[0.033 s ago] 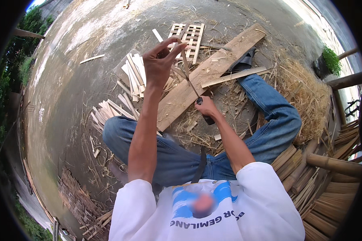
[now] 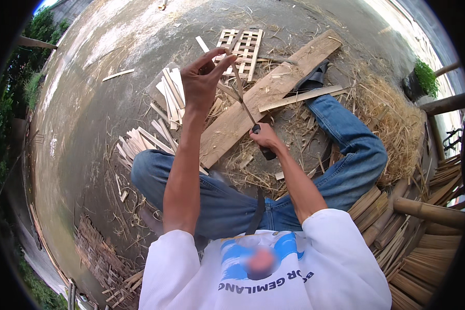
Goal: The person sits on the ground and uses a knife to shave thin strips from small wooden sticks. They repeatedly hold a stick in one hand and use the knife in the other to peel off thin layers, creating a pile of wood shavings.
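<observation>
My left hand [image 2: 202,82] is raised over the ground, thumb and fingertips pinched on a thin bamboo strip [image 2: 237,76]. The strip slants down toward the knife's blade. Lower and to the right, my right hand [image 2: 267,138] is wrapped round the black handle of a knife [image 2: 249,112], whose blade points up and away to the left. Blade and strip meet or overlap above a wooden plank [image 2: 274,98]; whether the edge is cutting in cannot be made out. The plank lies slantwise between my legs, with shavings on it.
Beyond my left hand lies a woven bamboo lattice [image 2: 252,41]. Pale split strips [image 2: 171,95] are piled left of the plank. A heap of shavings [image 2: 392,124] lies beyond my right leg, with bundled bamboo [image 2: 423,263] at the lower right. A woven mat [image 2: 101,253] lies lower left.
My left hand and forearm have shifted very slightly to the left. Both grips are the same.
</observation>
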The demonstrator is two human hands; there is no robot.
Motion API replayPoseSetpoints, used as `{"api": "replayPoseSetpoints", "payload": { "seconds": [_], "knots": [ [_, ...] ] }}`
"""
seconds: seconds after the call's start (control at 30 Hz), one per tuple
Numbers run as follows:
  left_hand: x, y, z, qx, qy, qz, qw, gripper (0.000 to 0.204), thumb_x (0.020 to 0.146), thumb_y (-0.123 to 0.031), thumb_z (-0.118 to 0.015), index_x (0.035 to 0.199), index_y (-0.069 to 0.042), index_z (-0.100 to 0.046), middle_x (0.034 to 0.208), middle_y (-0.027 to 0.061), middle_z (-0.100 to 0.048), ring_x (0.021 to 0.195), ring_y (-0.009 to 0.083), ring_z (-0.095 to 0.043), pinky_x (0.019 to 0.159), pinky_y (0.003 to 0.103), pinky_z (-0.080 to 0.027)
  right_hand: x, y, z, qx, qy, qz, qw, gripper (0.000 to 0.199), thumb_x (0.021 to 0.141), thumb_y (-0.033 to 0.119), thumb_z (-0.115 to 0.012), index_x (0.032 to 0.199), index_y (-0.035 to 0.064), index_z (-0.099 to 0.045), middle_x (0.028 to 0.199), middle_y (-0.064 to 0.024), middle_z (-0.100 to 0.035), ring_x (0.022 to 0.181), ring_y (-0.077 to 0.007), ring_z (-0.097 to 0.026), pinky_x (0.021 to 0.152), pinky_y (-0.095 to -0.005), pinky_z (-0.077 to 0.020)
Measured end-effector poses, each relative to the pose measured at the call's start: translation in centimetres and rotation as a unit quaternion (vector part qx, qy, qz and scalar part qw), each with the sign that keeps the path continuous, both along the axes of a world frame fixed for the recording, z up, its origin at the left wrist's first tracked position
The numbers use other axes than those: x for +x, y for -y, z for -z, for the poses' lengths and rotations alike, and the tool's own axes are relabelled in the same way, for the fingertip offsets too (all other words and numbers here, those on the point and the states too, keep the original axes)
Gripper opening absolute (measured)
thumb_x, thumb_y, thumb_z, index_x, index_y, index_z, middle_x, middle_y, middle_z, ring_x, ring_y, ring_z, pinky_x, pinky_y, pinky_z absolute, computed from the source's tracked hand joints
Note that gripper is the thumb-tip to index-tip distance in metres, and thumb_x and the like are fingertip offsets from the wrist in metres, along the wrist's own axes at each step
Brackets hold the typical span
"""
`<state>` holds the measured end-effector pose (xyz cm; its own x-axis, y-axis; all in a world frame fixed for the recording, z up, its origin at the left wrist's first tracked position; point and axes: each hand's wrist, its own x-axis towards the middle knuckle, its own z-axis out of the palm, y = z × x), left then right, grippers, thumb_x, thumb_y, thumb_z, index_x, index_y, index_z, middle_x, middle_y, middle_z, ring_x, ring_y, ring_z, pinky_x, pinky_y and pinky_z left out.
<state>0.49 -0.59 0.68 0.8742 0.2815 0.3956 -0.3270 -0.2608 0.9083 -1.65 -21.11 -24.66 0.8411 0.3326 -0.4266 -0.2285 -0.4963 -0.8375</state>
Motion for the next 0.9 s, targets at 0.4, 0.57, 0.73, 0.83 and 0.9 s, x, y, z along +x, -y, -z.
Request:
{"api": "replayPoseSetpoints", "payload": {
  "seconds": [0.4,0.57,0.73,0.83,0.9],
  "knots": [
    [1.4,-1.9,0.0,0.034,-0.003,-0.048,0.998,0.017,0.09,-0.019,-0.082,0.103,-0.008,-0.081,0.06,-0.0098,-0.055,0.054,-0.0004,-0.036,0.049,0.023,-0.022,-2.7,1.0,-0.8,0.083,-0.166,0.038,0.982,0.021,0.091,0.019,-0.073,0.1,0.0032,-0.064,0.069,-0.0013,-0.058,0.052,-0.0119,-0.057,0.048,-0.0304,-0.0513],
    [2.0,-2.9,-0.4,0.036,-0.046,-0.046,0.997,0.017,0.091,-0.021,-0.081,0.102,-0.008,-0.08,0.069,-0.0025,-0.067,0.057,0.0032,-0.05,0.051,0.022,-0.032,-2.6,2.3,-4.1,0.008,-0.156,0.007,0.988,0.025,0.091,0.022,-0.073,0.092,0.0016,-0.058,0.069,-0.0035,-0.059,0.051,-0.013,-0.058,0.046,-0.0323,-0.0503],
    [1.9,-5.6,-1.9,0.143,-0.113,-0.107,0.977,0.031,0.085,-0.034,-0.084,0.104,-0.009,-0.081,0.083,0.0058,-0.073,0.084,0.0161,-0.067,0.078,0.035,-0.051,-4.3,4.6,-6.7,-0.017,-0.209,0.004,0.978,0.03,0.091,0.024,-0.074,0.095,0.0012,-0.055,0.07,-0.0068,-0.061,0.051,-0.0141,-0.06,0.047,-0.0336,-0.0514],
    [1.3,-7.9,-1.9,0.141,-0.142,-0.097,0.975,0.031,0.083,-0.033,-0.086,0.104,-0.011,-0.082,0.091,0.0063,-0.076,0.09,0.0171,-0.068,0.085,0.034,-0.05,-5.1,5.5,-7.5,-0.013,-0.208,0.011,0.978,0.033,0.091,0.026,-0.075,0.098,0.0004,-0.056,0.071,-0.0075,-0.062,0.052,-0.0142,-0.061,0.047,-0.0337,-0.0519],
    [0.9,-9.1,-2.0,0.145,-0.165,-0.096,0.971,0.032,0.083,-0.032,-0.086,0.106,-0.011,-0.081,0.091,0.0067,-0.076,0.09,0.0166,-0.068,0.087,0.033,-0.05,-5.1,6.2,-7.5,-0.013,-0.201,0.002,0.979,0.034,0.092,0.028,-0.074,0.1,-0.0002,-0.056,0.072,-0.0075,-0.063,0.053,-0.0141,-0.061,0.047,-0.0334,-0.0523]
  ]
}}
